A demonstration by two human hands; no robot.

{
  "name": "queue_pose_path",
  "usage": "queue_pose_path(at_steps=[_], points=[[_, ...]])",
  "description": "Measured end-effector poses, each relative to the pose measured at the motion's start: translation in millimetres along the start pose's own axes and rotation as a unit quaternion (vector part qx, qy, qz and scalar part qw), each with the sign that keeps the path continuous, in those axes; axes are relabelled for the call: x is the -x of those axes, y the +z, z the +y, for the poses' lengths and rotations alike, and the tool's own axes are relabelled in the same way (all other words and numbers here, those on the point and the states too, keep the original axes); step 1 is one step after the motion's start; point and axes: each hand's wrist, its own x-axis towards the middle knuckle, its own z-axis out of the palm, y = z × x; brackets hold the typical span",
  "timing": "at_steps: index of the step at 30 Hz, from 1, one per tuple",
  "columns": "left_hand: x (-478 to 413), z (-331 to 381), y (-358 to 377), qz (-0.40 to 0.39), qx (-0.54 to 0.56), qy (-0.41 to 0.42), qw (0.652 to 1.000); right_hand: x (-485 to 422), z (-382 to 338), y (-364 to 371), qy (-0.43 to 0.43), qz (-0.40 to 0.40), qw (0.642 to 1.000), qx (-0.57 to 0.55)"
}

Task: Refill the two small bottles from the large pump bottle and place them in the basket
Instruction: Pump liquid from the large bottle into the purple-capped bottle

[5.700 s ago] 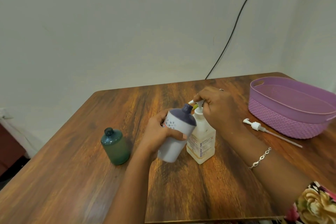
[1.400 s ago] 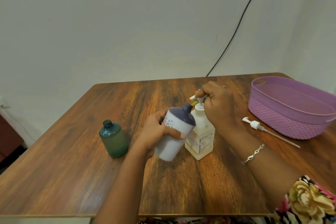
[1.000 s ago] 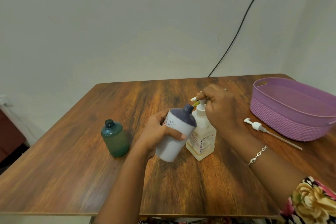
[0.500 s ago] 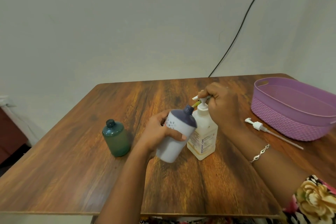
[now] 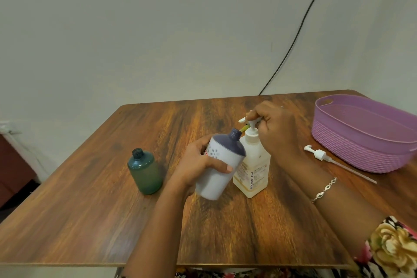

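Note:
My left hand (image 5: 198,162) grips a white bottle with a dark purple top (image 5: 222,166), tilted so its open neck sits under the nozzle of the large pump bottle (image 5: 253,165). The pump bottle stands upright mid-table, pale yellowish with a white pump. My right hand (image 5: 275,131) grips the pump head from above, fingers curled round it. A thin yellow-green stream shows between nozzle and neck. A small green bottle (image 5: 145,171) stands uncapped to the left. The purple basket (image 5: 365,135) sits at the right, nothing visible inside.
A loose white pump cap with a long dip tube (image 5: 331,161) lies on the wooden table (image 5: 90,221) just in front of the basket. A black cable (image 5: 300,27) runs down the wall behind. The table's front edge is near my forearms.
My right hand and the pump head have bobbed slightly up and down over the pump bottle. The white bottle stays held in the same tilt; the other objects have not moved.

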Motion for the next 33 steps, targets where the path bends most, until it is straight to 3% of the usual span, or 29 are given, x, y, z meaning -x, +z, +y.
queue_pose_path(at_steps=[6, 15, 24, 33], points=[[-2, -3, -1, -0.003, 0.021, 0.001, 1.0, 17, 1, 11, -0.015, 0.023, 0.998, 0.061], [0, -3, -3, -0.003, 0.014, 0.004, 1.0, -3, -4, 4, 0.022, 0.0, 1.0, 0.01], [-3, -4, -3, -0.001, 0.028, 0.0, 1.0, 10, 2, 13, -0.054, 0.022, 0.993, 0.106], [-2, -4, -3, -0.002, 0.031, -0.004, 1.0, 2, 1, 6, -0.042, -0.029, 0.993, 0.103]])
